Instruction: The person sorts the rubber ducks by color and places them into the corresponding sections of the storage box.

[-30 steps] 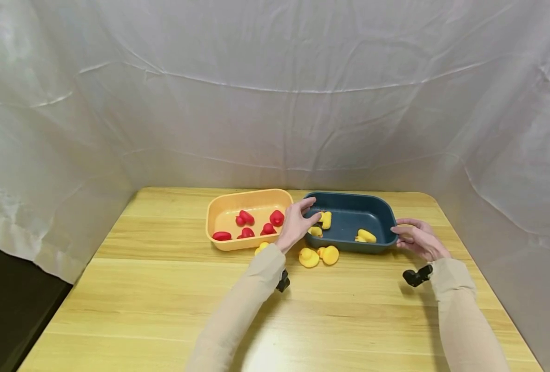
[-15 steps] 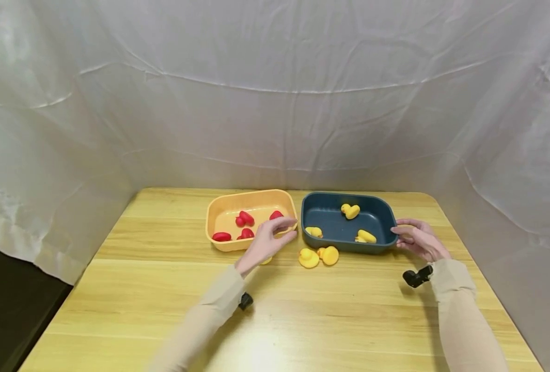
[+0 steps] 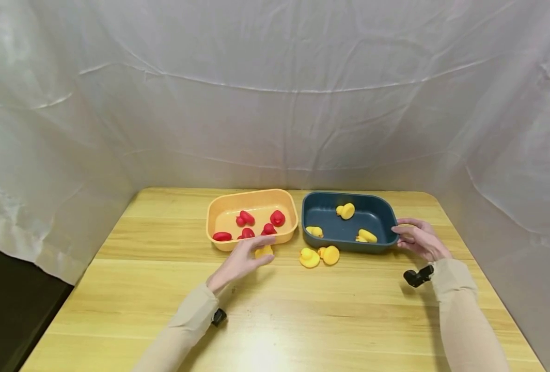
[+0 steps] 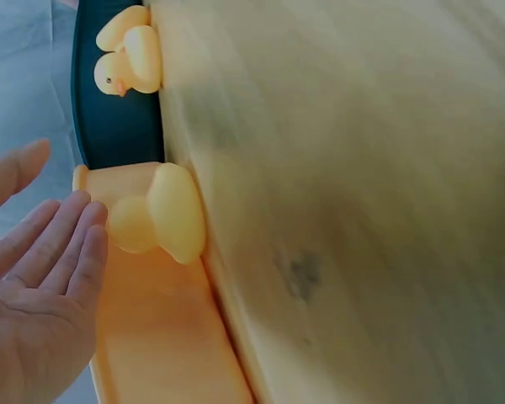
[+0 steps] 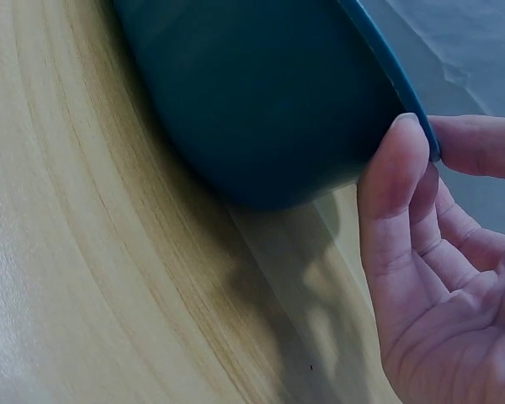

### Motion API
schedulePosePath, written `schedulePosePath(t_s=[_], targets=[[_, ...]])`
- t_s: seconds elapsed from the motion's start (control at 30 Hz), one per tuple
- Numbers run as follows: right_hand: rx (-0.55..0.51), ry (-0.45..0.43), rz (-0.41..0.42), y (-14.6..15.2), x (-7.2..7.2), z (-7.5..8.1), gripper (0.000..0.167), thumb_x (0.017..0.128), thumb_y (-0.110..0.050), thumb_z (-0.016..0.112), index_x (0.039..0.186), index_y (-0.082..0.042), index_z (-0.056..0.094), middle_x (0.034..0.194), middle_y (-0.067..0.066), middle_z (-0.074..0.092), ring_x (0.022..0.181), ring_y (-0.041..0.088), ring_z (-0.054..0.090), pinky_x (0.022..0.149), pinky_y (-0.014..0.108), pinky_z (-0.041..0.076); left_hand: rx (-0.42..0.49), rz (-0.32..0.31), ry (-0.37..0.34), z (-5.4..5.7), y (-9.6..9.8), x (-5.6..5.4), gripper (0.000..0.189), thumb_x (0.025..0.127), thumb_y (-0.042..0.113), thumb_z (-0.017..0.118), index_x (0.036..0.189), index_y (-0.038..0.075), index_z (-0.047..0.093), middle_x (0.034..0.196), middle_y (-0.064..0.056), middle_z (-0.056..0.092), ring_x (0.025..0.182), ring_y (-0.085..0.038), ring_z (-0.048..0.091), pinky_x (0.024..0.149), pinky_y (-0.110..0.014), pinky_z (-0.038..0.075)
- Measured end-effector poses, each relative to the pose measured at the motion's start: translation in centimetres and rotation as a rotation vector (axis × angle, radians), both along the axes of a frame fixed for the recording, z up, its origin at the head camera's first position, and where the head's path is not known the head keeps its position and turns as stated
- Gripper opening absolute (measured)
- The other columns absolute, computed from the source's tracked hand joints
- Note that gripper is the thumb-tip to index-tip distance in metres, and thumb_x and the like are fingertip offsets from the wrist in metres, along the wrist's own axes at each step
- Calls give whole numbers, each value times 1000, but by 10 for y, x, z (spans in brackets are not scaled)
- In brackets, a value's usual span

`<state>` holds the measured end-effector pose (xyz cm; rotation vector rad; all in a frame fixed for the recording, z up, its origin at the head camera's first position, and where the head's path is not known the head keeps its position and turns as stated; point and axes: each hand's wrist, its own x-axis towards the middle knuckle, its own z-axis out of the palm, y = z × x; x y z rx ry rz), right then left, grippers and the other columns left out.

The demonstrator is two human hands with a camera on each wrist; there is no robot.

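My left hand [image 3: 238, 262] reaches toward a yellow rubber duck [image 3: 264, 251] in front of the orange basin [image 3: 226, 219]. In the left wrist view its fingers [image 4: 63, 240] are extended beside the duck [image 4: 177, 215], with the thumb spread away. The right hand [image 3: 421, 241] is at the right end of the dark blue basin [image 3: 335, 227]. The right wrist view shows its thumb and forefinger pinching that basin's rim [image 5: 417, 126]. Three yellow ducks lie inside the blue basin, among them one near the back [image 3: 346, 211].
Two more yellow ducks, one upright [image 3: 309, 258] and one tipped over [image 3: 330, 255], lie before the blue basin. Several red ducks [image 3: 277, 218] are in the orange basin. A pale curtain [image 3: 275, 103] hangs behind the wooden table [image 3: 330, 310].
My left hand has let go of a yellow duck in the blue basin and moved left and nearer, to the duck by the orange basin. The right hand stays at the rim.
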<state>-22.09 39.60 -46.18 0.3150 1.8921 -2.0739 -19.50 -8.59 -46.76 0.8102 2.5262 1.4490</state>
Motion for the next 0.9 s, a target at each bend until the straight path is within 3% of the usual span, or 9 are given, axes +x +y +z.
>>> schedulePosePath(t_s=[0.43, 0.9], targets=[[-5, 8, 8, 1, 1, 1, 24, 98, -9, 63, 118, -14, 50, 79, -2, 70, 60, 10, 65, 62, 21, 61, -93, -8, 95, 0, -11, 3, 50, 90, 8, 75, 137, 2, 59, 141, -13, 62, 132, -31, 58, 113, -49, 47], [1, 9, 8, 0, 0, 1, 23, 98, -9, 64, 116, -14, 53, 78, -2, 70, 60, 10, 66, 62, 21, 61, -127, -9, 80, -3, -15, 2, 52, 89, 7, 75, 139, 3, 58, 141, -12, 62, 132, -30, 57, 114, -50, 46]])
